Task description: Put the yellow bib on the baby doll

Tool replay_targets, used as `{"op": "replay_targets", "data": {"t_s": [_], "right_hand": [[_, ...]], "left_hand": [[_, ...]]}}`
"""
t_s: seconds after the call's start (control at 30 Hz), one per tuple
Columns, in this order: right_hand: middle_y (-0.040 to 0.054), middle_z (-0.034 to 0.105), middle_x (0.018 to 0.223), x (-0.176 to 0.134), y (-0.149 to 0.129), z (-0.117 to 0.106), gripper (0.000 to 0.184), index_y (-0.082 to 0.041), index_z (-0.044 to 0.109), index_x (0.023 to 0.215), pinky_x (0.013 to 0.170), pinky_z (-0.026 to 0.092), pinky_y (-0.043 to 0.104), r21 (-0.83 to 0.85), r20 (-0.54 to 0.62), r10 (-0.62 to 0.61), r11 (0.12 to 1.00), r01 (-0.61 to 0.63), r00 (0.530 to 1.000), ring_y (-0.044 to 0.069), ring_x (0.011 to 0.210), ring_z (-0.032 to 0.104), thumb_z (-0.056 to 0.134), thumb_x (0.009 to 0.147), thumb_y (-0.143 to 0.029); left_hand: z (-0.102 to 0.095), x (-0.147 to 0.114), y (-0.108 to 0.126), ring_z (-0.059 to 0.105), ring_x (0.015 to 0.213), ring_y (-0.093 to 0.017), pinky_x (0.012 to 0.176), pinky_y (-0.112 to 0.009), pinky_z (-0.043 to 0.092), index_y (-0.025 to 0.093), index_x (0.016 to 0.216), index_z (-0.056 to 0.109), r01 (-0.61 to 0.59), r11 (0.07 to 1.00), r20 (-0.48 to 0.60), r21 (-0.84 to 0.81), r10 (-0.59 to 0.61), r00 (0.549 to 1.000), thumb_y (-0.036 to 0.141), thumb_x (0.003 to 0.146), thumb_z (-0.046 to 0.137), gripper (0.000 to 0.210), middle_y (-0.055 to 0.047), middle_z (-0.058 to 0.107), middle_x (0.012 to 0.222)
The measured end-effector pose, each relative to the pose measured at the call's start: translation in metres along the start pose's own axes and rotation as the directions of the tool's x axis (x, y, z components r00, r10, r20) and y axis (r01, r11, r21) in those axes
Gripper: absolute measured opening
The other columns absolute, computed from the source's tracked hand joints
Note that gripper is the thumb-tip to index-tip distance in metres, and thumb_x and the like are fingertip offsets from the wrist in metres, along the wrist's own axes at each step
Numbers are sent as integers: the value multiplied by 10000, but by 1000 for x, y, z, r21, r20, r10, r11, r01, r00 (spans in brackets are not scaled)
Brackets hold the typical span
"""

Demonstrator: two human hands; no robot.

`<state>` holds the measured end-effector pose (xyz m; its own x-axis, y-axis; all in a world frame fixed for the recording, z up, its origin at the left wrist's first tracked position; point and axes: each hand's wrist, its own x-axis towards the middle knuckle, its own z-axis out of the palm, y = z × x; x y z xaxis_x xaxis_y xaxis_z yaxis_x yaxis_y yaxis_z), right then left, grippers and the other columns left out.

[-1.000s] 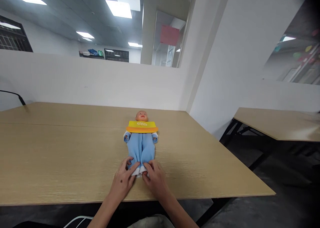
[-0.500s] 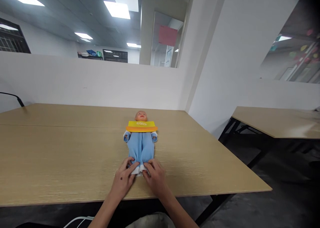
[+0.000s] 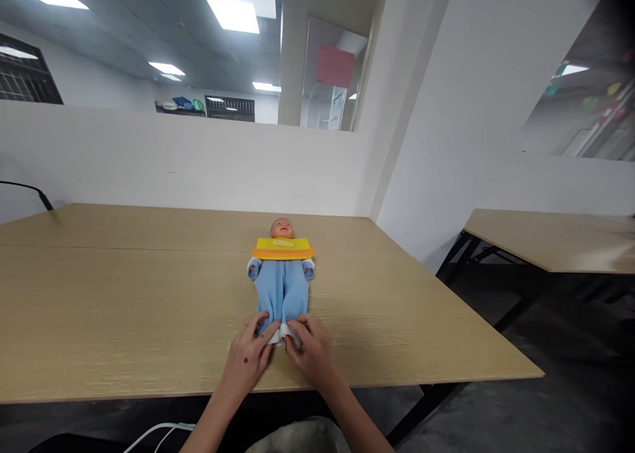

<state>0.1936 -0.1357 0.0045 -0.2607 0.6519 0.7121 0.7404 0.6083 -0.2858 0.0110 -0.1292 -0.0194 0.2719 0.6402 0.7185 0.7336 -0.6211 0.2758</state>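
A baby doll (image 3: 282, 228) lies face up on the table, its head toward the wall. Across its chest is a yellow bib (image 3: 283, 248) with an orange lower edge. It wears light blue trousers (image 3: 282, 288) with white cuffs at the ankles. My left hand (image 3: 251, 350) grips the trouser cuff on the left, fingers closed on the cloth. On the other cuff, my right hand (image 3: 312, 350) pinches the fabric between thumb and fingers. The doll's feet are hidden by the cuffs and my fingers.
The wooden table (image 3: 124, 307) reaches back to a white wall (image 3: 223, 168) with a window above it. A second table (image 3: 555, 238) stands to the right across a gap. A black cable (image 3: 42, 198) is at the far left; white cables (image 3: 159, 430) hang below the front edge.
Both hands stay at the trouser cuffs. The fingers of my right hand have shifted slightly on the cloth, and the whole view has moved a little.
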Motion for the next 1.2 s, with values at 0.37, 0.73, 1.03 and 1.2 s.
{"op": "replay_targets", "data": {"t_s": [0.37, 0.73, 1.03, 1.2], "right_hand": [[80, 573, 931, 3, -2, 1, 301, -204, 633, 1128, 724, 482, 295, -56, 24, -11, 998, 13, 1000, 184, 828, 545, 587, 831, -187], [79, 585, 888, -1, 2, 2, 265, -216, 679, 1064, 703, 470, 272, -31, -41, -89, 996, 88, 995, 159, 795, 527, 459, 926, -162], [71, 593, 883, 1, 1, -2, 258, -226, 687, 1010, 701, 480, 271, 6, -41, -114, 993, 114, 993, 153, 788, 544, 468, 914, -129], [66, 593, 875, 1, 1, -2, 236, -231, 680, 1014, 693, 475, 266, -3, -45, -115, 993, 115, 992, 150, 770, 544, 487, 912, -141]], "left_hand": [[3, 1, -1, 562, 1057, -248, 848, -392, 541, 228, 1162, 627, -21, 998, 8, 53, 21, 1000, 146, 880, 460, 338, -129, 541, 1214], [1, 3, 4, 546, 1070, -258, 841, -407, 542, 225, 1151, 638, -16, 997, -12, 69, 17, 1000, 119, 866, 458, 354, -135, 540, 1221], [-2, 7, 17, 547, 1076, -284, 863, -436, 525, 216, 1128, 634, -34, 997, -83, 64, 40, 996, 255, 820, 593, 314, -150, 519, 1242], [3, 8, 24, 556, 1049, -274, 851, -434, 520, 218, 1064, 645, 7, 989, -173, 146, 19, 985, 177, 855, 555, 231, -143, 552, 1185]]}}
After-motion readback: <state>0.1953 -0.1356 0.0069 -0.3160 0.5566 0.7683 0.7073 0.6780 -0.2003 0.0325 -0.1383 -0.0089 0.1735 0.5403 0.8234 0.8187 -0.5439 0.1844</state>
